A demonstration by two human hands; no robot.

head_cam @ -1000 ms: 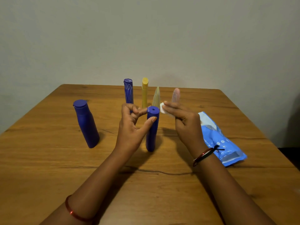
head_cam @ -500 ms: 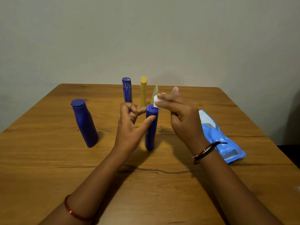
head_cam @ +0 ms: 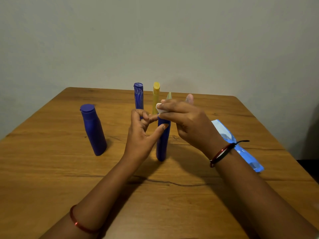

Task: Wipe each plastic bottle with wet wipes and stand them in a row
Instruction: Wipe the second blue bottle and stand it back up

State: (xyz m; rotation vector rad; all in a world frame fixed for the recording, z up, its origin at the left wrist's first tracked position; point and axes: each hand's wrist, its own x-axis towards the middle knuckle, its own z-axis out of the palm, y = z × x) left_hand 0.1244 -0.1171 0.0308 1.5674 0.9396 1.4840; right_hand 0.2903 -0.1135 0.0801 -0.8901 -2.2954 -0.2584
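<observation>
Slim dark-blue bottle (head_cam: pixel 163 144) stands mid-table (head_cam: pixel 51 169), left hand (head_cam: pixel 140 135) pinching its neck, thumb and forefinger. Right hand (head_cam: pixel 188 125) presses a folded white wipe (head_cam: pixel 159 109) onto the cap. Six bottles: three blue, one yellow (head_cam: pixel 155 97), one greenish, one pinkish. One blue wipe pack (head_cam: pixel 241 145) to the right.

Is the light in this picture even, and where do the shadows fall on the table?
Head view: dim, warm light; soft shadows spread on the table toward the camera, under the left hand and right hand. The wide lens makes the standing dark blue bottle lean. The far clear bottles look faint.
</observation>
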